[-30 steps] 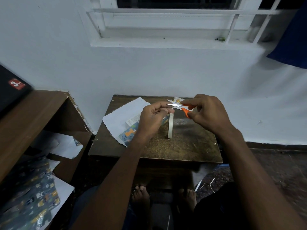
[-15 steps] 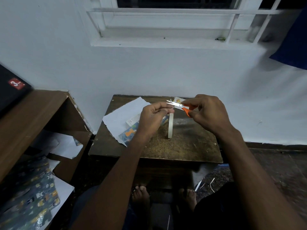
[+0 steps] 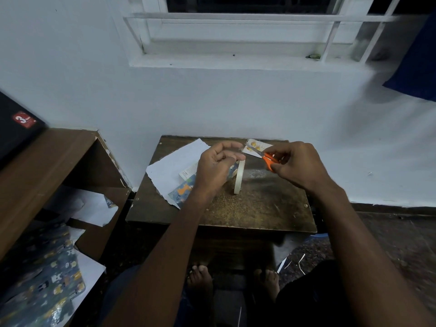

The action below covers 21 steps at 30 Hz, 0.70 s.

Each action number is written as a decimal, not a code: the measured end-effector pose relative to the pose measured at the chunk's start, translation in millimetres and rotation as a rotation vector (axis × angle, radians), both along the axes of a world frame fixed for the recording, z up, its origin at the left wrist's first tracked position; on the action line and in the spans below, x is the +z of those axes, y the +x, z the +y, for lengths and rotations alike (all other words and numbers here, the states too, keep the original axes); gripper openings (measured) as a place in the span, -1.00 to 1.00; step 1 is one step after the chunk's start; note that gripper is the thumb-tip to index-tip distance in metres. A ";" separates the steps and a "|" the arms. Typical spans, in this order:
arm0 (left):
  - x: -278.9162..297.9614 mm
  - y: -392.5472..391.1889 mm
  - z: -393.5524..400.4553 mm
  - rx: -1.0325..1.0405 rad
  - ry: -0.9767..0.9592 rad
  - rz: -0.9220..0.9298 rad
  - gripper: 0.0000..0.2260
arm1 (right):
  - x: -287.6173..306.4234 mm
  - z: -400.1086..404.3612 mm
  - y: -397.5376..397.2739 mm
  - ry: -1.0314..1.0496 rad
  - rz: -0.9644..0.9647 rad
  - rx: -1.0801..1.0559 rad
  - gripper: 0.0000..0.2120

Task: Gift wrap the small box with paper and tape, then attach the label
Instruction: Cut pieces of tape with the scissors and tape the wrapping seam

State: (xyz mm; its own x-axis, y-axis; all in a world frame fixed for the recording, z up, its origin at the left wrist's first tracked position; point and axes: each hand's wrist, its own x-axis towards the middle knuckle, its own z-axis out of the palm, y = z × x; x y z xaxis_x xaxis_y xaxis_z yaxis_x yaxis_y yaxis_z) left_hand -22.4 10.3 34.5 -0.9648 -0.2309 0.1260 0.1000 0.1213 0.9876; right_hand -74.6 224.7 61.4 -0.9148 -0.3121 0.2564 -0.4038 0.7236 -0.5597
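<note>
My left hand (image 3: 218, 166) hovers over the small wooden table (image 3: 271, 206), fingers curled, and pinches a short strip of clear tape between forefinger and thumb. Just under the thumb, the tape roll (image 3: 238, 178) stands on edge. My right hand (image 3: 297, 166) grips orange-handled scissors (image 3: 264, 156), whose blades point left at the strip. The small white box (image 3: 187, 172) lies on patterned wrapping paper (image 3: 181, 192), mostly hidden behind my left hand. A label with yellow pictures (image 3: 258, 145) lies at the table's far edge.
A white sheet (image 3: 174, 166) covers the table's left part. To the left stands a wooden shelf (image 3: 47, 166) with a black box (image 3: 16, 128) on top and more wrapping paper (image 3: 42, 279) below. The wall rises right behind the table; my feet are under it.
The scissors' blades were at my left fingertips; now they have drawn slightly right. My left forefinger and thumb have spread wider apart. The roll stays in place.
</note>
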 end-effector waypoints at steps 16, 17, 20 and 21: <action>-0.6 -0.3 -1.4 -0.005 -0.017 0.014 -0.71 | -25.3 -9.4 -6.7 -0.306 -0.907 -0.211 -0.86; -0.2 -0.3 -1.3 -0.007 -0.017 0.013 -0.71 | -25.0 -9.9 -7.4 -0.264 -0.890 -0.211 -0.86; 0.3 -0.4 -1.8 -0.003 -0.023 0.012 -0.71 | -29.6 -12.5 -7.9 -0.055 -0.676 -0.179 -0.90; 0.0 -0.6 -1.8 -0.002 -0.026 0.012 -0.71 | -32.2 -13.3 -8.7 0.007 -0.584 -0.185 -0.92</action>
